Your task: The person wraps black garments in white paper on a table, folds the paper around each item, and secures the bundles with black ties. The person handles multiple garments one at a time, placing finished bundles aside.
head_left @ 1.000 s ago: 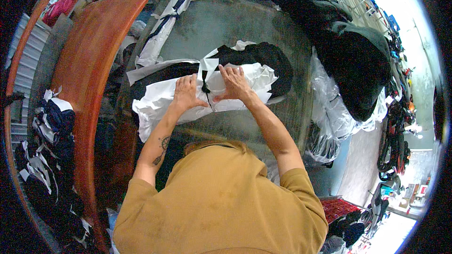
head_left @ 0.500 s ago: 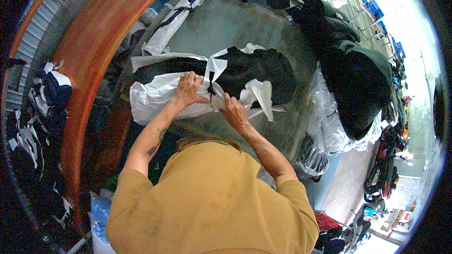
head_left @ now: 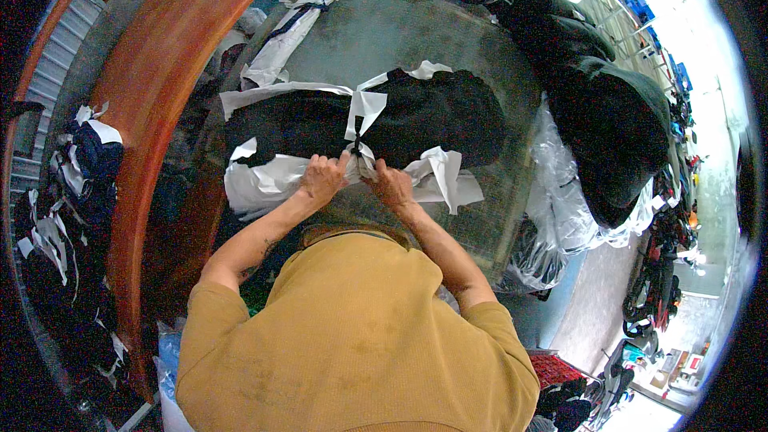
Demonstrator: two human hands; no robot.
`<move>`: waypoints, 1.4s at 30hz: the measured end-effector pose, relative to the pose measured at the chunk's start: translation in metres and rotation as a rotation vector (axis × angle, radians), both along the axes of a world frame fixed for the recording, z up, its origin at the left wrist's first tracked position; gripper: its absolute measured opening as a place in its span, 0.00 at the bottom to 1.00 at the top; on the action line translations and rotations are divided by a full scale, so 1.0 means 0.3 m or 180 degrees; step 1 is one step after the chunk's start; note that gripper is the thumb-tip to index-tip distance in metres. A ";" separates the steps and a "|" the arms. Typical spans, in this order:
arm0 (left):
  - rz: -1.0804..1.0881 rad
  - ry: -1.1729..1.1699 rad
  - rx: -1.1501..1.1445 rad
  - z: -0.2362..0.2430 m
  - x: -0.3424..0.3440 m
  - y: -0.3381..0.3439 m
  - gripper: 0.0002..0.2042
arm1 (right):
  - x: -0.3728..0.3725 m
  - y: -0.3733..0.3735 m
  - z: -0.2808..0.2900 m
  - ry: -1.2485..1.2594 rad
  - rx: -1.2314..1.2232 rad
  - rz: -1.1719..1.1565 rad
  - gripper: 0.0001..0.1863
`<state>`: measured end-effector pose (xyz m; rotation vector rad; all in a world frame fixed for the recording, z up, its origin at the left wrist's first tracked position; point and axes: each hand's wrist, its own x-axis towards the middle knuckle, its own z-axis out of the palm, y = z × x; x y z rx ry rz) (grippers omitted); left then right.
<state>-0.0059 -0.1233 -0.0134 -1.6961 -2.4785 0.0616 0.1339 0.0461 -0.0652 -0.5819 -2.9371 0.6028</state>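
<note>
A long black fabric bundle (head_left: 432, 116) lies crosswise on a grey worktable (head_left: 376, 24), with white paper (head_left: 268, 184) folded along its near edge and more along its far edge. A dark tie (head_left: 358, 138) and an upright white strip (head_left: 366, 108) cross its middle. My left hand (head_left: 324, 180) has its fingers closed on the paper just left of the tie. My right hand (head_left: 390, 186) grips the paper just right of it, fingers bent. Both hands are close together at the bundle's near side.
A curved orange board (head_left: 148, 48) runs along the left, beside dark cloth pieces (head_left: 84, 176). A white-wrapped strip (head_left: 280, 48) lies at the back left. A large black fabric heap (head_left: 596, 120) and clear plastic (head_left: 552, 192) crowd the right. A red crate (head_left: 552, 368) stands low right.
The white paper has been folded back toward me, exposing more black fabric on both sides. My hands have moved down toward me and closer together, their fingers now closed on the paper.
</note>
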 end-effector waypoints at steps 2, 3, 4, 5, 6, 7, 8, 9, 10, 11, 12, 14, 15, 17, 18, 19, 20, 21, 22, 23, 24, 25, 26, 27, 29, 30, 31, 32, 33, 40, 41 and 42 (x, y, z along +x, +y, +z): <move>-0.0244 0.0131 0.0213 -0.034 -0.013 -0.043 0.23 | 0.040 0.038 0.004 0.0258 0.0165 0.0234 0.19; -0.0374 0.0125 0.0358 -0.026 -0.023 -0.079 0.21 | 0.053 0.050 -0.006 0.0326 0.0279 0.0288 0.18; -0.0501 0.0118 0.0522 -0.018 -0.028 -0.114 0.19 | 0.067 0.072 -0.018 0.0391 0.0412 0.0347 0.17; -0.0631 0.0107 0.0678 -0.020 -0.036 -0.155 0.18 | 0.086 0.094 -0.042 0.0453 0.0536 0.0401 0.16; -0.0559 0.0032 0.0752 -0.042 -0.047 -0.198 0.20 | 0.109 0.118 -0.065 0.0661 0.0433 0.0508 0.13; -0.0522 0.0020 0.0764 -0.041 -0.061 -0.232 0.22 | 0.125 0.132 -0.073 0.0539 0.0415 0.0530 0.13; -0.0498 -0.0003 0.0778 -0.035 -0.067 -0.257 0.23 | 0.152 0.146 -0.079 0.0406 0.0398 0.0541 0.13; -0.0474 -0.0024 0.0791 -0.032 -0.067 -0.275 0.24 | 0.183 0.161 -0.085 0.0274 0.0380 0.0551 0.13; -0.0388 0.0017 0.0696 -0.034 -0.065 -0.284 0.26 | 0.222 0.179 -0.100 0.0460 0.0272 0.0496 0.15; -0.0236 0.0021 0.0712 -0.027 -0.061 -0.284 0.25 | 0.271 0.219 -0.119 0.0387 0.0147 0.0556 0.17; -0.0141 0.0003 0.0745 -0.013 -0.055 -0.259 0.25 | 0.365 0.287 -0.225 -0.0459 0.0220 -0.0054 0.18; -0.0083 -0.0164 0.0964 0.014 -0.039 -0.206 0.23 | 0.649 0.484 -0.332 -0.1619 0.0162 -0.1132 0.22; -0.0026 -0.0272 0.1119 0.033 -0.025 -0.206 0.22 | 0.747 0.548 -0.311 -0.1518 0.0077 -0.1432 0.21; -0.0205 -0.0301 0.1225 0.006 0.000 -0.207 0.22 | 0.793 0.564 -0.238 -0.0968 0.0014 -0.1781 0.22; -0.0427 -0.0229 0.1178 -0.049 0.012 -0.202 0.22 | 0.757 0.555 -0.207 -0.0527 0.0041 -0.1814 0.22; -0.0691 -0.0159 0.1137 -0.089 0.024 -0.192 0.22 | 0.712 0.533 -0.168 -0.0078 0.0072 -0.1883 0.23; -0.0526 -0.0487 0.0802 -0.102 0.049 -0.185 0.27 | 0.637 0.490 -0.141 0.0152 -0.0088 -0.1585 0.26; -0.0462 -0.0410 0.0696 -0.118 0.052 -0.176 0.28 | 0.551 0.422 -0.117 0.0388 -0.0248 -0.1317 0.29; -0.0418 -0.0321 0.0587 -0.141 0.045 -0.170 0.30 | 0.469 0.329 -0.067 0.0178 -0.0253 -0.1421 0.34; -0.0368 -0.0229 0.0490 -0.164 0.036 -0.171 0.31 | 0.402 0.235 -0.032 -0.0032 -0.0255 -0.1516 0.40; -0.0397 -0.0192 0.0291 -0.190 -0.003 -0.173 0.35 | 0.369 0.157 -0.062 0.0122 0.0048 -0.1579 0.46; -0.0457 -0.0003 0.0418 -0.191 -0.039 -0.166 0.35 | 0.348 0.114 -0.107 0.0280 0.0373 -0.1646 0.52; -0.0488 0.0194 0.0559 -0.185 -0.073 -0.155 0.35 | 0.337 0.098 -0.168 -0.0015 0.0353 -0.1679 0.52; -0.0508 0.0386 0.0700 -0.173 -0.095 -0.137 0.35 | 0.332 0.087 -0.245 -0.0312 0.0326 -0.1702 0.53; -0.0416 0.0595 0.0813 -0.110 -0.152 -0.103 0.33 | 0.327 0.091 -0.298 -0.0549 0.0317 -0.1448 0.51; -0.0434 0.0540 0.0838 -0.087 -0.181 -0.092 0.32 | 0.341 0.116 -0.298 -0.0487 0.0358 -0.1207 0.48; -0.0433 0.0494 0.0859 -0.067 -0.210 -0.091 0.30 | 0.350 0.142 -0.299 -0.0415 0.0398 -0.0947 0.46; -0.0502 0.0491 0.0922 -0.055 -0.235 -0.076 0.28 | 0.375 0.182 -0.316 -0.0284 0.0204 -0.0799 0.43; -0.0571 0.0489 0.0984 -0.041 -0.260 -0.061 0.26 | 0.398 0.228 -0.332 -0.0150 0.0012 -0.0648 0.40; -0.1017 -0.0104 0.0698 -0.342 -0.282 -0.200 0.11 | 0.853 0.409 -0.413 -0.0201 -0.0617 -0.1541 0.33; -0.1046 -0.0008 0.0650 -0.327 -0.235 -0.286 0.12 | 0.916 0.376 -0.345 -0.0221 -0.0065 -0.1258 0.32; -0.0802 -0.0376 0.0379 -0.335 -0.199 -0.337 0.15 | 0.972 0.351 -0.285 -0.0061 -0.0909 -0.1745 0.32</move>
